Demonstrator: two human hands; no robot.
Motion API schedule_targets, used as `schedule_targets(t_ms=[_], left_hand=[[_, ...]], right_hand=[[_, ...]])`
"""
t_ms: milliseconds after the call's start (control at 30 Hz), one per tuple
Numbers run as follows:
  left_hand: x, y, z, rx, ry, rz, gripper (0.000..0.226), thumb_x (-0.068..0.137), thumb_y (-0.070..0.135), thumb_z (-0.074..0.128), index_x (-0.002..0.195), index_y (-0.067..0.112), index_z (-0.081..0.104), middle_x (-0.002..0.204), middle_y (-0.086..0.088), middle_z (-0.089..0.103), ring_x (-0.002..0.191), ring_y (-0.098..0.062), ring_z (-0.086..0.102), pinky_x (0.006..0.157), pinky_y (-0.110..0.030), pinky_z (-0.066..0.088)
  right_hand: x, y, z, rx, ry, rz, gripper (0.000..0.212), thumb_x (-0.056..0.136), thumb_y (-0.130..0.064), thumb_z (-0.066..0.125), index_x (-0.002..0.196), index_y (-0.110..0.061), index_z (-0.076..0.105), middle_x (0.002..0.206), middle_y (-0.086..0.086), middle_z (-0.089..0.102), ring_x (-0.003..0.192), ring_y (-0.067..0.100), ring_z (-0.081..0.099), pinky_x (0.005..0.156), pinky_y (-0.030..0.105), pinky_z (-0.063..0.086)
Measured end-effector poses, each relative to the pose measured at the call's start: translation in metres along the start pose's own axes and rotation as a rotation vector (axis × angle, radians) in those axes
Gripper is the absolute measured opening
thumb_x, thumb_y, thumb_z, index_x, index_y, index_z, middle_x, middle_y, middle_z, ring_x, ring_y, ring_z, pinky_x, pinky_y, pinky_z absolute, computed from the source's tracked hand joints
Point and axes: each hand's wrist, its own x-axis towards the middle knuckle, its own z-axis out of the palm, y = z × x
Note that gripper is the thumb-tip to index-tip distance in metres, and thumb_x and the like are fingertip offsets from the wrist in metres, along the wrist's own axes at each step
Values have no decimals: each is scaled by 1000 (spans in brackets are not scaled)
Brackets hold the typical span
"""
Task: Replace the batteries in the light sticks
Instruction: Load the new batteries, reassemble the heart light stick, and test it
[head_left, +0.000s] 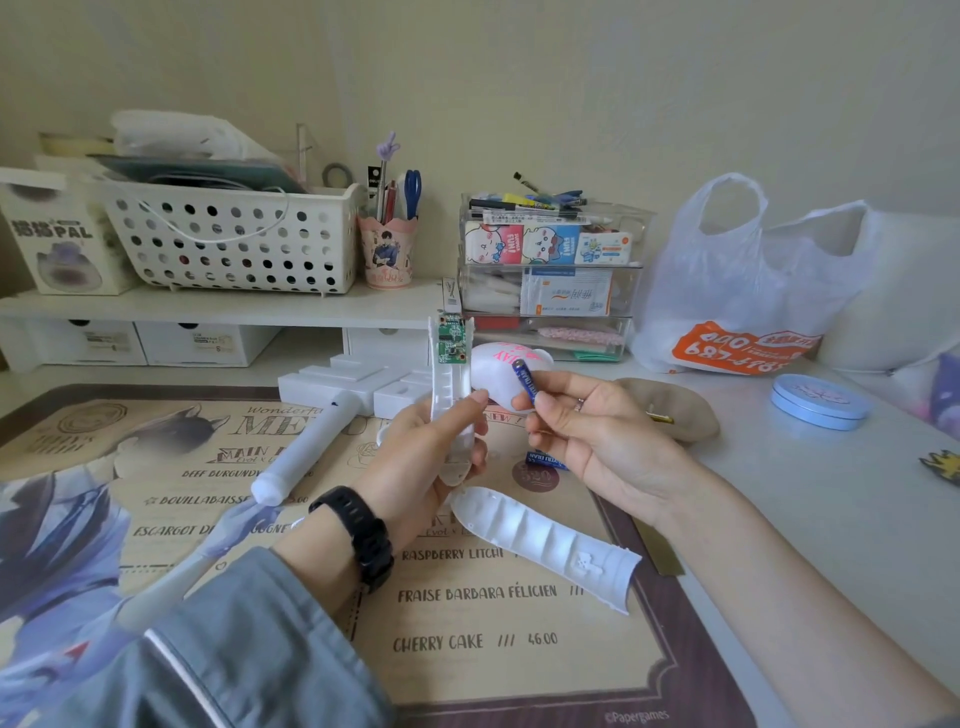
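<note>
Light sticks show twice. One closed white light stick (301, 452) lies slanted on the printed mat (493, 644), left of both hands and touching neither. Just right of it, the left hand (431, 452), with a black watch (363, 535) on its wrist, curls its fingers round the lower part of an opened light stick (449, 384) and holds it upright above the mat. This one's green circuit board (450, 340) is bare at the top.

The right hand (592, 436) is close beside it, not touching it. Its thumb and fingertips pinch a blue battery (523, 382), held tilted near the opened shell. A second battery (545, 460), also blue, lies on the mat under that hand, so two are in view. One loose white cover (545, 545), hollow side up, lies on the mat just below the hands, its far end close to the mat's right edge.

Behind the hands sit white blocks (353, 382) and a white dome (498, 364) with pink lettering. Further right, on the white tabletop (810, 519), come a beige pouch (675, 410), a round blue tin (821, 402) and a plastic bag (753, 291). Bare tabletop runs between the cover and the tin. Along the back, a low shelf (260, 306) carries a holed basket (228, 244) and a pen cup (387, 254).
</note>
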Motion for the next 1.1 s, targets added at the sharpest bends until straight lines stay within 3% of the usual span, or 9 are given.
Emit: schedule_targets(t_ms=[100, 233, 433, 567, 667, 800, 900, 1100], left_hand=[[-3, 3, 0, -27, -30, 47, 19, 77, 21, 69, 85, 7, 58, 66, -4, 48, 47, -12, 44, 54, -23, 43], [-5, 5, 1, -68, -20, 76, 17, 76, 4, 68, 92, 6, 63, 55, 2, 52, 44, -8, 44, 50, -19, 45], [-7, 6, 3, -65, -49, 100, 42, 66, 7, 71, 107, -2, 63, 57, 5, 60, 43, -7, 42, 49, -18, 44], [-7, 6, 3, -48, -57, 92, 36, 73, 3, 69, 107, -4, 63, 57, 6, 60, 43, -7, 42, 50, -18, 43], [-7, 6, 3, -25, -53, 98, 40, 66, 9, 72, 103, -3, 64, 55, 4, 57, 43, -8, 41, 50, -18, 44], [-5, 4, 3, -9, 2, 96, 30, 67, 14, 73, 92, -2, 65, 50, -2, 45, 41, -9, 38, 48, -18, 44], [-4, 2, 2, 27, 52, 80, 20, 75, 14, 70, 88, -1, 65, 53, -3, 53, 40, -9, 39, 48, -19, 40], [-4, 1, 3, 62, 28, 41, 14, 80, 17, 67, 87, 6, 66, 61, 4, 64, 41, -7, 40, 50, -19, 38]], right_hand=[[1, 2, -1, -27, 16, -8, 27, 72, -3, 61, 98, -3, 64, 80, 10, 68, 62, 9, 60, 63, 20, 53], [1, 3, -2, -35, 23, -19, 27, 71, -2, 62, 97, -1, 64, 82, 14, 64, 64, 11, 62, 65, 21, 54], [0, 4, -2, -66, 29, -32, 19, 84, 10, 54, 97, 0, 64, 70, 5, 68, 64, 13, 62, 69, 21, 55], [-1, 3, -1, -102, 26, -52, 19, 84, 10, 54, 97, 0, 64, 68, 2, 69, 64, 12, 63, 71, 21, 55], [-1, 3, 0, -157, 54, -87, 20, 85, 11, 55, 94, -3, 66, 70, 2, 71, 64, 12, 63, 73, 20, 55], [0, 4, 1, -384, 102, -184, 22, 84, 8, 62, 91, -12, 70, 77, 7, 73, 69, 12, 68, 74, 20, 53], [0, 4, 4, -429, 114, -251, 25, 81, 8, 67, 89, -15, 70, 82, 6, 75, 77, 15, 71, 78, 23, 55], [-2, 0, 8, -398, 114, -323, 28, 76, 11, 69, 88, -14, 69, 76, -5, 74, 72, 8, 70, 68, 16, 51]])
